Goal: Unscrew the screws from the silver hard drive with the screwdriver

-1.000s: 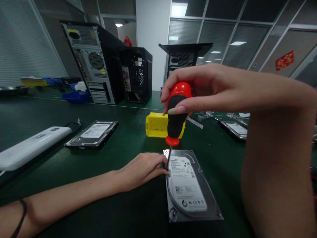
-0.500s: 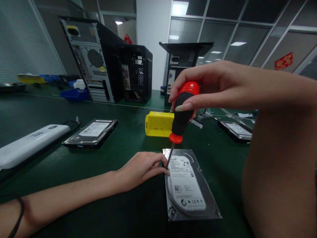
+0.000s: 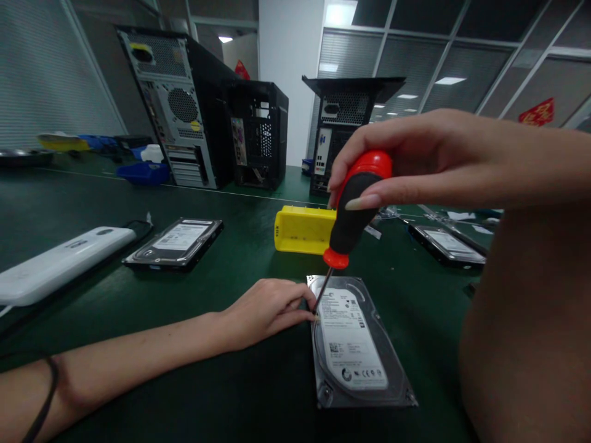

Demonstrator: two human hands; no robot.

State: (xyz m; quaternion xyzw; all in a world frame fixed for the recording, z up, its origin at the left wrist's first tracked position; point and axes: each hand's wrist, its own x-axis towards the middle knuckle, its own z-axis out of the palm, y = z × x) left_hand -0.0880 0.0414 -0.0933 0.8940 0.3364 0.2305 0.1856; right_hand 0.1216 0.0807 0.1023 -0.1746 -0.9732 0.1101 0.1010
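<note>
A silver hard drive [image 3: 355,344] with a white label lies on the dark green table. My right hand [image 3: 397,166] grips the red and black handle of a screwdriver [image 3: 353,212], which leans to the right above the drive. Its shaft runs down to the drive's upper left edge. There my left hand [image 3: 272,307] is closed, with thumb and forefinger pinched round the shaft's lower end. The tip and anything else between those fingers are hidden. Just behind the drive stands a yellow plastic bin [image 3: 302,231], partly covered by the screwdriver.
Another hard drive [image 3: 178,243] and a white device [image 3: 69,261] lie at the left. A third drive [image 3: 447,245] lies at the right. Computer cases [image 3: 180,111] stand at the back, near a blue tray [image 3: 143,173].
The screwdriver's handle has tipped further to the right along with my right hand. My left hand keeps its pinch at the drive's edge. The whole view has shifted slightly.
</note>
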